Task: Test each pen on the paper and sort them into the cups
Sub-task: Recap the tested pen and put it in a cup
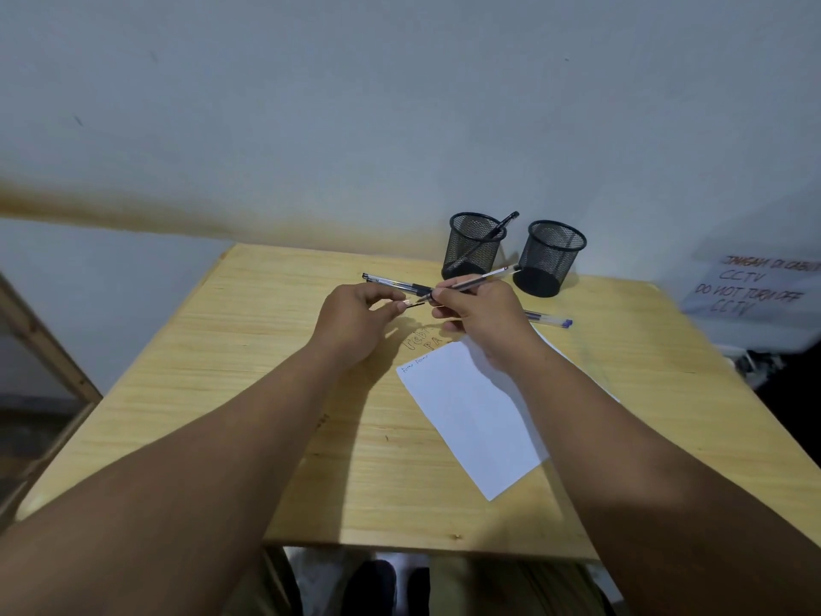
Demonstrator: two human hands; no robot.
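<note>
Both hands are meeting above the far middle of the wooden worktop (249,393). The right hand (477,317) is gripping a clear-barrelled pen (477,281) between thumb and fingers, with the tip pointing left and the back end rising toward the cups. The left hand (355,320) is pinching a small dark pen cap (415,305) between thumb and forefinger, just beside the tip of that pen; whether the cap is touching the tip I cannot tell.

Another pen with a black grip (393,284) is lying on the worktop just behind the hands. A pen with a blue cap (548,318) is lying to the right of the right hand, partly hidden by it.

A white sheet of paper (471,420) is lying on the worktop under the right forearm, with a short line of handwriting near its upper left corner. Some pen marks are also showing on the wood just above the sheet.

Two black mesh cups are standing upright near the far edge. The left cup (473,246) is holding one dark pen (504,224) that is leaning to the right over the rim. The right cup (548,260) is standing near it, apart.

A white notice about CCTV (755,289) is showing at the right.
</note>
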